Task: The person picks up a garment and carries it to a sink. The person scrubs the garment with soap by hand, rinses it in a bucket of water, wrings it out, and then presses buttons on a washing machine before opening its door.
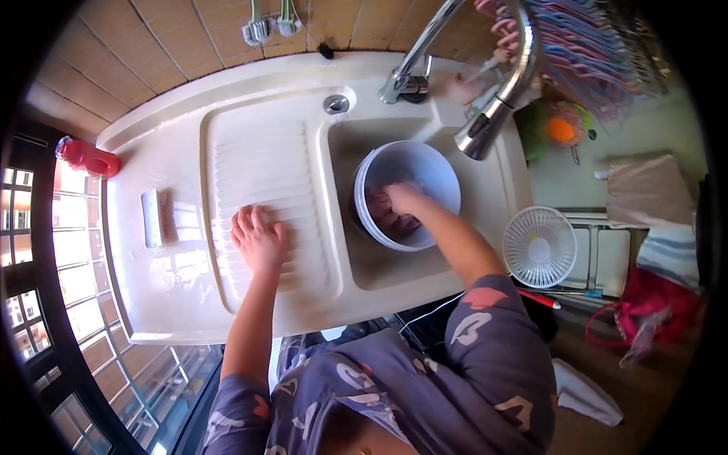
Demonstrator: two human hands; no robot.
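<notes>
My left hand (pixel 260 236) lies on the ribbed washboard (pixel 258 167) moulded into the sink counter, fingers apart and slightly bent, holding nothing. Inside a white bucket (pixel 444 178), my right hand (pixel 407 199) reaches down and grips a wet-looking pinkish cloth (pixel 388 218). Its fingertips are partly hidden and a little blurred. The bucket stands in the sink basin (pixel 371 273), to the right of the washboard.
A chrome faucet (pixel 485 125) arches over the basin's right side. At the left are a red bottle (pixel 87 157) and a soap dish (pixel 152 218). Pastel hangers (pixel 576 53), a white plastic basket (pixel 539 246) and folded cloths (pixel 651 189) sit at the right.
</notes>
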